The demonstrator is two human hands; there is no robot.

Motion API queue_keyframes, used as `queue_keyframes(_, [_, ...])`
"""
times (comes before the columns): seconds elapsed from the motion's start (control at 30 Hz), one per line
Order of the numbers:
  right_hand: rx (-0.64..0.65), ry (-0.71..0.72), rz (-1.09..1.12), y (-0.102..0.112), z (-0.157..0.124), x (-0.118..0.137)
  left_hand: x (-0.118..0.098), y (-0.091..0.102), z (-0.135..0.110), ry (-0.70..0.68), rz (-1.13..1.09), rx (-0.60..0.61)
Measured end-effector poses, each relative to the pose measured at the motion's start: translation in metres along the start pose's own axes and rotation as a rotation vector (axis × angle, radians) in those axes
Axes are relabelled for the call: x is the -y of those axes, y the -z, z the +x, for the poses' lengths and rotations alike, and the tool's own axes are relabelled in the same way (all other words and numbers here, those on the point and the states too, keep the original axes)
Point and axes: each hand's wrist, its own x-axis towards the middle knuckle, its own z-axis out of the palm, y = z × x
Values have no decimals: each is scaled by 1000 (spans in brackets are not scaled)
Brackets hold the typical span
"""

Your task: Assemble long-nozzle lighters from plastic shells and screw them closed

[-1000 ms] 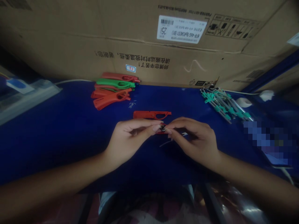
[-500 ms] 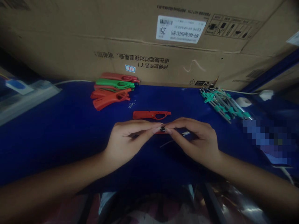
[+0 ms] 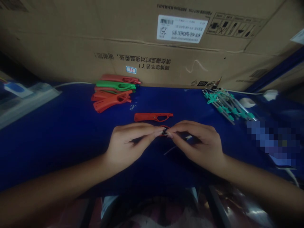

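My left hand [image 3: 128, 141] and my right hand [image 3: 201, 142] meet fingertip to fingertip above the blue table. Both are closed in a pinch on a small black part [image 3: 164, 130], mostly covered by the fingers. Beneath it shows a bit of a red casing [image 3: 163, 135], largely hidden by my hands. A thin pale wire [image 3: 170, 150] trails below my right hand, and a small whitish metallic piece [image 3: 188, 137] shows behind that hand's thumb. Just beyond the fingertips lies a red lighter casing half [image 3: 144, 117] with a trigger opening.
At the back left lies a pile of red and green lighter casings [image 3: 111, 100], with tiny metallic pins [image 3: 133, 106] beside it. Several metal rods with teal parts [image 3: 222, 106] lie at the right. A cardboard box [image 3: 83, 31] stands behind the table [image 3: 71, 139].
My fingertips have shifted slightly around the black part, and more of the red casing beneath shows. The view has moved a little; the other things stay in place.
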Motion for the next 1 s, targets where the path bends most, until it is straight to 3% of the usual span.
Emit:
queue_keyframes(0.43, [13, 30, -9, -1, 1, -2, 4, 1, 3, -58, 15, 35])
queue_keyframes(1.0, [42, 7, 14, -1, 1, -2, 1, -2, 3, 120, -72, 32])
